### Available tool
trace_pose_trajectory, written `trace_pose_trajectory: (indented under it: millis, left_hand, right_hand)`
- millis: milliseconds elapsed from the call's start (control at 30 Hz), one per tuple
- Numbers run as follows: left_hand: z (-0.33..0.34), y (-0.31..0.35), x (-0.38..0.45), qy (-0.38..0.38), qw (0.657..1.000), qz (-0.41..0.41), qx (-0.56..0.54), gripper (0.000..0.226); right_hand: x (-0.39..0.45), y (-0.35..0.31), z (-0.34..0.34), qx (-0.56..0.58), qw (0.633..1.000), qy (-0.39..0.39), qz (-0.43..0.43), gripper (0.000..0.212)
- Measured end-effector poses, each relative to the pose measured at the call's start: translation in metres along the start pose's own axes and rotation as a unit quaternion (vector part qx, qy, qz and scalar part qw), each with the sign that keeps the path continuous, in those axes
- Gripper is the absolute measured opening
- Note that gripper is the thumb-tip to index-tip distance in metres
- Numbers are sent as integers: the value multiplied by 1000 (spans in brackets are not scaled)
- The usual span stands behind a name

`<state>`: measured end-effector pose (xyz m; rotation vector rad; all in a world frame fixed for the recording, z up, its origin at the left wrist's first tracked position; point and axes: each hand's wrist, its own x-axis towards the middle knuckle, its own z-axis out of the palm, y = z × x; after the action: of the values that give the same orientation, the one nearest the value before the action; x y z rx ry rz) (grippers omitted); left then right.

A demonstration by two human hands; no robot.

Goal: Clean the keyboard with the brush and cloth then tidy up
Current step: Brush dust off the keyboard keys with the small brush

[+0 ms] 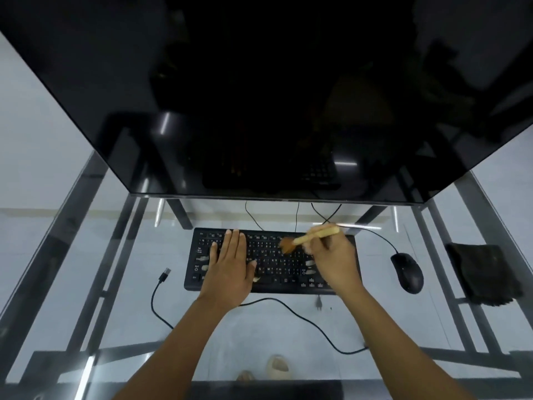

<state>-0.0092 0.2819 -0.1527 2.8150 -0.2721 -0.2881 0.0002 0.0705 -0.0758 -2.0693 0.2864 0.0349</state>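
The black rectangular plastic keyboard (271, 261) lies flat on the clear glass surface (86, 255), centred just in front of the large dark monitor screen (259, 96). Left hand (230, 264) rests palm down on the left half of the keys, fingers spread and extended. Right hand (331, 258) is closed around the pale wooden handle of a small brush with reddish-brown bristles (305, 239); the bristles touch the upper middle keys and appear blurred. A black USB cable (161, 287) curves from below the keyboard across the glass, its plug lying loose to the left. A black computer mouse (407, 272) sits to the right of the keyboard. Farther right, a dark folded cloth (484, 272) lies near the edge. Grey metal frame bars (95, 272) and a pale floor show through the glass.
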Motion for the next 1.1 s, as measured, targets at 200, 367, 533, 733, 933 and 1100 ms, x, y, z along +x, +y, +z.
trace_pose_trajectory:
  millis: [200,367,533,733,933,1100]
  left_hand:
    - [-15,11,7,-20,1000,-13,8,91]
    - [-15,11,5,-15,1000,-24,15,91]
    - [-7,8,0,-24,999,-18,11,89]
    - [-9,-6,3,-16,1000,4,18,69]
    - [-3,-17,5,-3,999,24,30,84]
    - [4,-11,6,27,998,47,15,75]
  right_hand:
    - [2,-1,-1,-75,996,-31,-22,10]
    - [11,1,-8,-71,977,-202,-9,7]
    - [16,1,-7,-70,996,-5,-57,12]
    - [15,-3,8,-62,997,21,-43,9]
    - [18,-4,18,-82,993,-78,-23,11]
    - [14,-3,4,-37,996,-81,-17,10]
